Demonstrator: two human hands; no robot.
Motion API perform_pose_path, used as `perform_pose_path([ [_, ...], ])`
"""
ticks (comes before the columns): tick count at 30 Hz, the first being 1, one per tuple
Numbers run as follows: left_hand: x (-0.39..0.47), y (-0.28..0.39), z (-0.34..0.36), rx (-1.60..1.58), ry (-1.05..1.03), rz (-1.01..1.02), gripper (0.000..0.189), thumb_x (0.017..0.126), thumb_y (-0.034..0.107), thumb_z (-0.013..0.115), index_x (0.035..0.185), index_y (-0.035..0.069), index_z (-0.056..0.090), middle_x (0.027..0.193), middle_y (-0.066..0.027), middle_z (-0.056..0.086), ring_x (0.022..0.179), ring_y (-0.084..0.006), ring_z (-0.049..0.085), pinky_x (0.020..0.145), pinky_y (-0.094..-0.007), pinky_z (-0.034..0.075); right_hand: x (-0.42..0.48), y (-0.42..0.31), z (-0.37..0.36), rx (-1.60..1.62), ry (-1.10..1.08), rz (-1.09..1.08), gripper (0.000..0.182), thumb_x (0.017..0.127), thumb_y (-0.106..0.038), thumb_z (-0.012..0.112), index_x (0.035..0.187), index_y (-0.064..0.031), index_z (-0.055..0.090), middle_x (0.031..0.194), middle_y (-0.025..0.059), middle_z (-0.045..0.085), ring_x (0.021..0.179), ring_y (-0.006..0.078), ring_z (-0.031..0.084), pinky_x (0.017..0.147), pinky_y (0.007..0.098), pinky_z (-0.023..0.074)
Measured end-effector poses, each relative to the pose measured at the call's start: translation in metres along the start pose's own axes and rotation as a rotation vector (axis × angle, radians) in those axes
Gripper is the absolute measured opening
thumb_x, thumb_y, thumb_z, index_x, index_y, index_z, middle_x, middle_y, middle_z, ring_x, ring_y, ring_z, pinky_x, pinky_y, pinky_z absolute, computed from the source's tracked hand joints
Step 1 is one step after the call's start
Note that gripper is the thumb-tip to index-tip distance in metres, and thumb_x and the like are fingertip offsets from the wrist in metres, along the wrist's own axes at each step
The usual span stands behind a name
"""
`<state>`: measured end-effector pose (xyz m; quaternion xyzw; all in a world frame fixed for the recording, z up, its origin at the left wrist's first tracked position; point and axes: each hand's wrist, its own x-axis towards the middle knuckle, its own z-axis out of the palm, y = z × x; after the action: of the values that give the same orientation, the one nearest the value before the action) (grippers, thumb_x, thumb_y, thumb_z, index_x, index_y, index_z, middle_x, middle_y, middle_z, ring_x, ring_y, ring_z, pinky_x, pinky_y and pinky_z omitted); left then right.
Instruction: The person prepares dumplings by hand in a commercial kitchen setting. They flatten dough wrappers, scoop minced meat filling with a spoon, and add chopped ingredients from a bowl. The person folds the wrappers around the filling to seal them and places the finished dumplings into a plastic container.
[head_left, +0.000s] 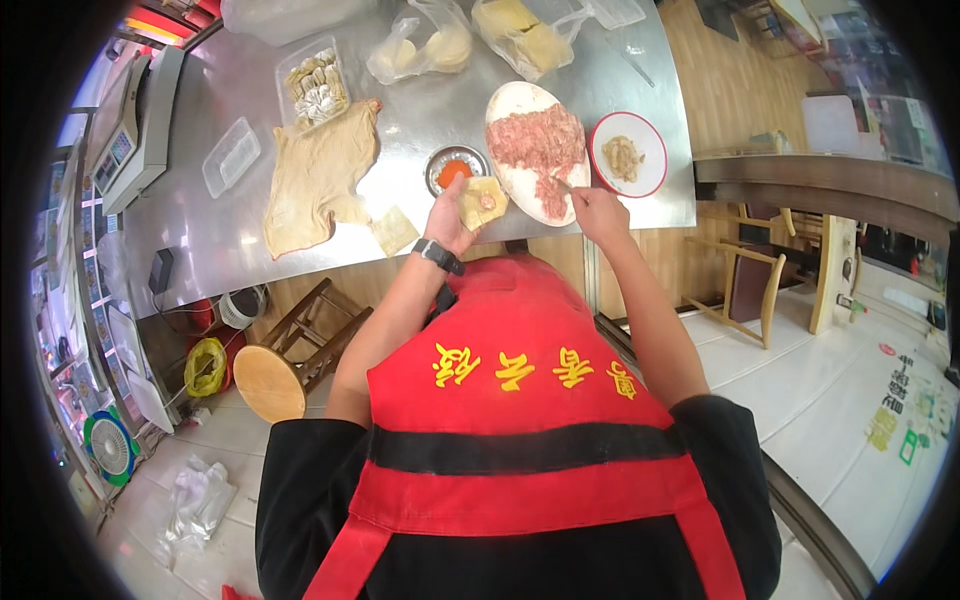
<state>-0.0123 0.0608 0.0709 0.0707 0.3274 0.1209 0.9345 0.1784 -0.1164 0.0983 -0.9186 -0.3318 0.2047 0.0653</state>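
Note:
On the palm and fingers of my left hand (448, 219) lies a yellow dough wrapper (474, 216) with a small dab of pink filling (487, 200). My right hand (604, 215) grips a thin tool (562, 184), mostly hidden by the fingers, its tip at the minced meat (536, 139). That meat is heaped on a white oval plate (510, 96). Just beyond my left hand sits a small metal bowl (430, 174) of orange bits (452, 172). Right of the plate, a red-rimmed white bowl (654, 146) holds pale pieces, perhaps shrimp (622, 159).
A beige cloth (322, 169) and a loose wrapper (395, 231) lie to the left. Behind them are a clear box of folded dumplings (315, 86), a plastic tray (231, 159) and bagged wrappers (427, 52). A scale (139, 139) stands far left; a wooden stool (270, 382) is below.

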Motion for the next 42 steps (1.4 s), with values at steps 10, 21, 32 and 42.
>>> perform_pose_path([
  [10, 0.009, 0.000, -0.007, 0.027, 0.008, -0.020, 0.042, 0.099, 0.035, 0.040, 0.119, 0.000, 0.048, 0.114, -0.0153, 0.060, 0.104, -0.0263, 0.061, 0.090, -0.0394, 0.051, -0.025, -0.004, 0.002, 0.166, -0.011, 0.023, 0.031, 0.090, -0.038, 0.053, 0.106, -0.0179, 0.070, 0.084, 0.0144, 0.068, 0.078, 0.0303, 0.065, 0.070, 0.0381, 0.0500],
  [21, 0.000, -0.001, 0.007, 0.074, 0.034, -0.033, 0.043, 0.099, 0.034, 0.041, 0.121, -0.003, 0.044, 0.115, -0.0181, 0.058, 0.106, -0.0292, 0.059, 0.092, -0.0402, 0.050, 0.037, 0.010, -0.019, 0.330, 0.267, 0.009, 0.028, 0.089, -0.034, 0.050, 0.095, -0.0157, 0.071, 0.086, 0.0178, 0.066, 0.083, 0.0378, 0.063, 0.072, 0.0438, 0.0491],
  [32, 0.000, -0.003, 0.006, 0.045, 0.032, -0.001, 0.040, 0.099, 0.035, 0.042, 0.120, 0.001, 0.047, 0.114, -0.0148, 0.059, 0.104, -0.0269, 0.060, 0.090, -0.0402, 0.050, 0.031, 0.001, -0.025, 0.031, 0.083, 0.039, 0.026, 0.089, -0.030, 0.048, 0.091, -0.0145, 0.070, 0.084, 0.0172, 0.066, 0.081, 0.0361, 0.063, 0.071, 0.0454, 0.0493],
  [42, 0.009, 0.000, -0.001, -0.035, 0.014, 0.019, 0.044, 0.099, 0.035, 0.040, 0.120, -0.003, 0.045, 0.116, -0.0188, 0.057, 0.107, -0.0306, 0.058, 0.093, -0.0421, 0.049, 0.009, 0.018, 0.000, 0.173, 0.020, -0.020, 0.029, 0.090, -0.029, 0.049, 0.100, -0.0123, 0.070, 0.090, 0.0185, 0.066, 0.083, 0.0360, 0.063, 0.073, 0.0439, 0.0488],
])
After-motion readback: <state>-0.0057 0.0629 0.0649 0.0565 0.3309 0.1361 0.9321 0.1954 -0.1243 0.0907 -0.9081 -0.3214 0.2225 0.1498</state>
